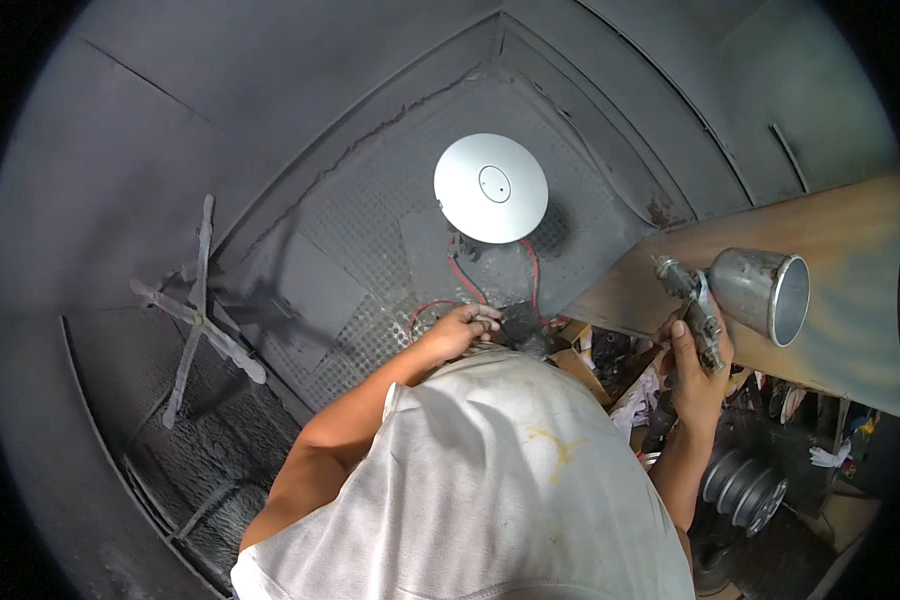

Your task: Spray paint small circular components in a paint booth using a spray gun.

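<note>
My right hand point(700, 370) is wrapped round a spray gun point(692, 305), held out to the right. A grey metal paint cup point(755, 292) is attached to the gun and lies tilted, its open round end facing right. My left hand point(467, 328) is held close to the front of my shirt with its fingers curled together; a small dark thing shows at the fingertips, too little of it to name. Ahead of both hands is a round white disc point(510, 195) with a small circular plate at its middle, apart from them.
Red hose point(537, 280) runs under the disc across the perforated floor point(370, 240). A grey-coated cross-shaped stand point(198, 320) is at the left. A wooden board point(840, 235) borders the right side. Boxes, a wheel rim point(760, 495) and a white glove point(830, 455) lie at the lower right.
</note>
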`<state>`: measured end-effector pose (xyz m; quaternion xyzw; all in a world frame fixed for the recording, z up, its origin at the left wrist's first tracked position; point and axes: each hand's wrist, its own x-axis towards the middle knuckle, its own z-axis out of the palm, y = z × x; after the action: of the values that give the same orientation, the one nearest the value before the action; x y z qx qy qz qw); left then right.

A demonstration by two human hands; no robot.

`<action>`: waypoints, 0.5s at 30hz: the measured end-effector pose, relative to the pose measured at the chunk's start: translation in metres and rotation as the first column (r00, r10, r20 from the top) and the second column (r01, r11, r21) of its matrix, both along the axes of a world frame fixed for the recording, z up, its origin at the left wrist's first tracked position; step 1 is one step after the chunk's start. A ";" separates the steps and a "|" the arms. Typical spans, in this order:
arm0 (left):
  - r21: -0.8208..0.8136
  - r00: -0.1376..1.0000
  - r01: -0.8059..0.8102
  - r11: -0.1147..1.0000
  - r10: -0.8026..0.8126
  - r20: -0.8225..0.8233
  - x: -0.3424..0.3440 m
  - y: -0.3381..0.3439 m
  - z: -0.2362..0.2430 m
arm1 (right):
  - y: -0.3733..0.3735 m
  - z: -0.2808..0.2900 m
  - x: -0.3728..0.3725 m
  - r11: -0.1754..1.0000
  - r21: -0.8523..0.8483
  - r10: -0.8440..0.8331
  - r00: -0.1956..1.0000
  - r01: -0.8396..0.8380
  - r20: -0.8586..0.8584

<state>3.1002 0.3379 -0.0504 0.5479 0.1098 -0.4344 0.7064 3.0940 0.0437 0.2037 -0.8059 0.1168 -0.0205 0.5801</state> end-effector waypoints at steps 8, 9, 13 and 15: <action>-0.034 0.999 -0.032 0.999 0.032 -0.002 0.003 0.002 -0.017 | 0.040 0.015 0.000 0.905 0.337 0.335 0.922 -0.257 -0.196; -0.035 1.000 -0.031 0.999 0.031 0.000 0.005 0.004 -0.017 | 0.043 0.014 0.000 0.859 0.383 0.427 0.888 -0.340 -0.170; 0.012 0.997 -0.032 0.999 0.031 0.076 0.030 0.024 -0.016 | 0.062 0.015 0.013 0.847 0.337 0.490 0.848 -0.410 -0.203; 0.012 0.990 -0.127 0.992 0.126 0.061 0.050 0.036 -0.009 | 0.060 0.003 0.026 0.876 0.247 0.457 0.878 -0.414 -0.147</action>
<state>3.1501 0.3738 -0.0597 0.5582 0.1266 -0.3712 0.7311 3.1197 0.1036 0.2070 -0.7439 -0.0090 0.2048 0.6360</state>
